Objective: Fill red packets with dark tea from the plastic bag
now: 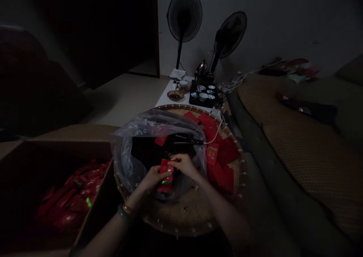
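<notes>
A red envelope point(165, 188) with a green strip and gold print is gripped in my left hand point(154, 178), thumb across its face. At its top edge, the fingers of my right hand point(181, 164) are closed on the same envelope. Both hands are over an open clear plastic bag point(124, 173) with dark contents, set in a round woven bamboo tray point(181, 215). Beyond them, a black tool like a hair straightener point(188, 142), with a white cord and a small red light, lies across the bag. Another red envelope point(160, 140) is beside it.
Several red envelopes point(212, 153) lie on the tray's right side. At left stands a cardboard box point(95, 200) of red packets point(76, 196). Behind are a tea tray point(193, 100) with cups and two fans point(185, 16); a sofa with a woven mat point(295, 151) is at right.
</notes>
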`<state>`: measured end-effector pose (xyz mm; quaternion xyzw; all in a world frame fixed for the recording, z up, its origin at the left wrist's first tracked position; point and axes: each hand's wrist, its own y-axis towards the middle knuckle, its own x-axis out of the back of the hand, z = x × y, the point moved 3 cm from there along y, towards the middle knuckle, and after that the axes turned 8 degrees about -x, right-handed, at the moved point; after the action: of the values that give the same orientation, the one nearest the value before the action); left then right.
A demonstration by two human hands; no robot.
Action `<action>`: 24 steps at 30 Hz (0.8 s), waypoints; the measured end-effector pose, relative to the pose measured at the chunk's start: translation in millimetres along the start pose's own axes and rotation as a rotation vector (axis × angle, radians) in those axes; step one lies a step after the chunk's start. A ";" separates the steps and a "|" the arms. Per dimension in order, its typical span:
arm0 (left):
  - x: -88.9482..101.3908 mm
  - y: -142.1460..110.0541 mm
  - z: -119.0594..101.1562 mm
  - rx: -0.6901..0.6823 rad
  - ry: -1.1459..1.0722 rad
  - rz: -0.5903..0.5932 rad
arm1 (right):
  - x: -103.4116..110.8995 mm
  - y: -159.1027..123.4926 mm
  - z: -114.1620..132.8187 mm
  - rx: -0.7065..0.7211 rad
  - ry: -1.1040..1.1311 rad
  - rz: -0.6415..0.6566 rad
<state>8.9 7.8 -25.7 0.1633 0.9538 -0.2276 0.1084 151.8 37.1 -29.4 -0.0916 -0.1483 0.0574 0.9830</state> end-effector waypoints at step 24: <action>9.1 19.3 -6.1 -0.034 -0.117 -0.095 | 71.9 76.7 4.8 0.154 -1.048 -0.189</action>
<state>6.7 29.3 -30.6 0.1023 0.9562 -0.2256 0.1560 212.0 122.9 -19.8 0.0355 -0.6222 0.0173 0.7819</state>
